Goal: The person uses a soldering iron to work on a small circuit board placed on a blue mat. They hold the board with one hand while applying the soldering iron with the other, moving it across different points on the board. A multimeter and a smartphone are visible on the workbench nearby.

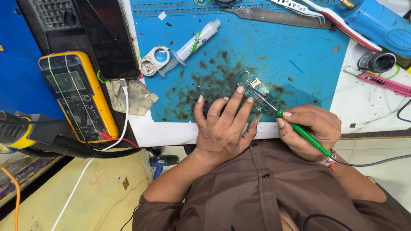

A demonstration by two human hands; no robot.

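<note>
Blue work mat on a white bench, stained dark at its middle; small circuit board lies in the stain, near the mat's front edge.

Left hand released, fingers spread flat, fingertips pressing the board's near end. Right hand grasps a green-handled soldering iron, tip touching the board. Syringe tube and round white loupe lie toward the mat's left edge, well apart from the board. Tweezers along the back edge. Yellow multimeter off the mat's left side. Pink cutter beyond the right edge. Open mat remains right of the board.
</note>
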